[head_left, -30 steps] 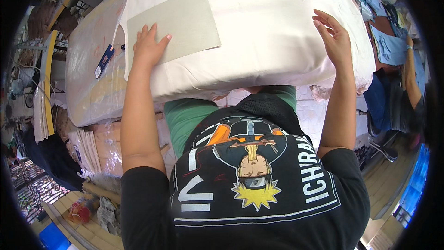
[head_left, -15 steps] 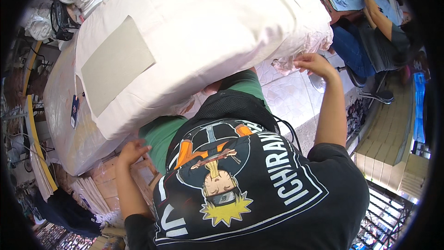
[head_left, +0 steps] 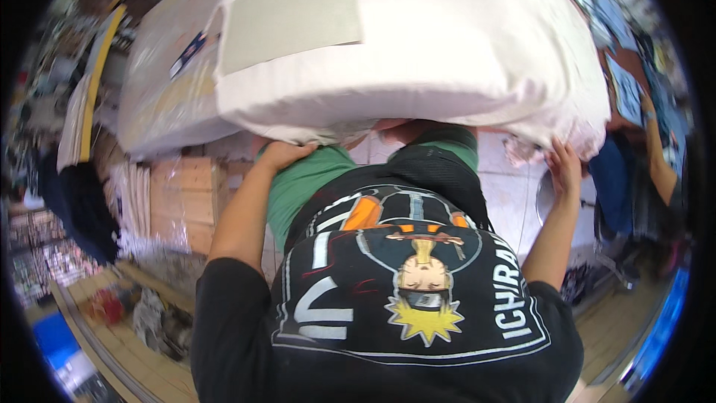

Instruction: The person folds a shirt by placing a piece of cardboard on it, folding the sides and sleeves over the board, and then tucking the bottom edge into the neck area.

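A large white cloth (head_left: 432, 37) is draped over a broad, thick padded-looking surface in front of me, its edge bunched and ruffled at the right. My left hand (head_left: 287, 154) is closed on the cloth's near edge, just above my green shorts. At the near right corner, the fingers of my right hand (head_left: 564, 166) pinch the gathered hem. On top of the cloth, toward the left, lies a flat grey-beige sheet (head_left: 294, 19) with straight edges. What is underneath the cloth is hidden.
A plastic-wrapped block (head_left: 168, 82) with a dark tag (head_left: 188, 54) adjoins on the left. Wooden boards (head_left: 183, 201) stand below it. Another person's arm (head_left: 656, 153) works over blue fabric (head_left: 626, 93) at the right. A round metal base (head_left: 552, 198) stands on the tiled floor.
My left hand has risen from beside my leg to the cloth's near edge. My right hand stays at the right corner. The view has turned, so the cloth now lies squarely ahead.
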Available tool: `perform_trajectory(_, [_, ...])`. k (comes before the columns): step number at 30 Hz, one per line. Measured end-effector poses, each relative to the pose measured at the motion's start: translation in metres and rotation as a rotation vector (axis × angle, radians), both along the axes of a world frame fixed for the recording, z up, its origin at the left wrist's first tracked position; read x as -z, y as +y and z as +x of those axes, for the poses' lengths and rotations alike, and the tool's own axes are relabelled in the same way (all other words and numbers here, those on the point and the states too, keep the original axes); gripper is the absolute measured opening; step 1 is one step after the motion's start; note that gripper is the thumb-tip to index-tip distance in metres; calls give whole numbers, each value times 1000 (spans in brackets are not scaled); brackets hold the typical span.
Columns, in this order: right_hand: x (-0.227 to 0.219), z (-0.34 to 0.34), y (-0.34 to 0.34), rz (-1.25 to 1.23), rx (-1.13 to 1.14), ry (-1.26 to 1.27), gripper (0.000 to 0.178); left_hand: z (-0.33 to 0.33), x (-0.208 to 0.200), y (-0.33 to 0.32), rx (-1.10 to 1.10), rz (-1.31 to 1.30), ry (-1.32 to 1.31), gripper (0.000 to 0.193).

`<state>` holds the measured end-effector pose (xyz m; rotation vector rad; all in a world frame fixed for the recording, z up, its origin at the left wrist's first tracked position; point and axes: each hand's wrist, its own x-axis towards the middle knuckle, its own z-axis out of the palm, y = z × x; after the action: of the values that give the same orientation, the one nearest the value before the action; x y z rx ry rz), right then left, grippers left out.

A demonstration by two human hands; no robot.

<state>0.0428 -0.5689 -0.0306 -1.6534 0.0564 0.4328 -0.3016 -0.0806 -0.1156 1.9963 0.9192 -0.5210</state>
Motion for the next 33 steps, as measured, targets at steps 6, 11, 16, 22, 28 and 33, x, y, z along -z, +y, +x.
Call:
perform_trajectory(6, [-38, 10, -16, -71, 3, -166, 21, -25, -82, -31, -368, -410, -768, 60])
perform_trajectory(11, [-68, 35, -11, -54, 40, -303, 21, -50, -60, -54, -67, -252, -565, 47])
perform_trajectory(16, [-111, 29, 40, 145, 85, -572, 32, -69, -126, -20, -344, -503, -604, 63])
perform_trajectory(22, [-121, 113, 44, 255, -64, -611, 30, -62, -263, 35, -215, -349, -546, 66])
perform_trajectory(28, [-132, 174, 76, 332, 34, -632, 24, -5, -339, 92, -96, -147, -541, 70])
perform_trajectory(33, [-137, 220, 121, 306, 30, -581, 30, 101, -370, 185, 245, 4, -451, 67])
